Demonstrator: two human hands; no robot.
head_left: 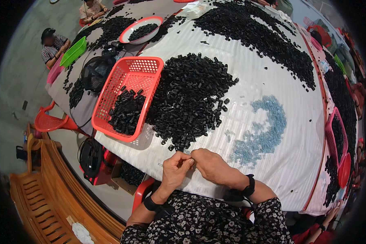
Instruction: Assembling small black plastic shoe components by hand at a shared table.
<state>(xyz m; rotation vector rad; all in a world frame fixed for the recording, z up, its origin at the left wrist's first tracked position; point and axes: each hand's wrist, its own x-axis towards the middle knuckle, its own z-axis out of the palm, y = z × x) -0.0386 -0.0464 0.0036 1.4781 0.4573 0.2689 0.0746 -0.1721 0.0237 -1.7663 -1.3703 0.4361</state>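
Head view: left hand (175,171) and right hand (213,166) meet to the right of a red basket (144,65), on the wearer's side of it.
The left thumb and fingers are pinched together and the right fingers curl in against them; whether a small piece sits between the tips, I cannot tell. Black pieces (187,97) lie heaped just right of the basket, the heap's narrow end close by the hands. Clear bluish pieces (268,136) curve across the table well right of the basket, and a red-rimmed bowl (148,39) stands beyond it.
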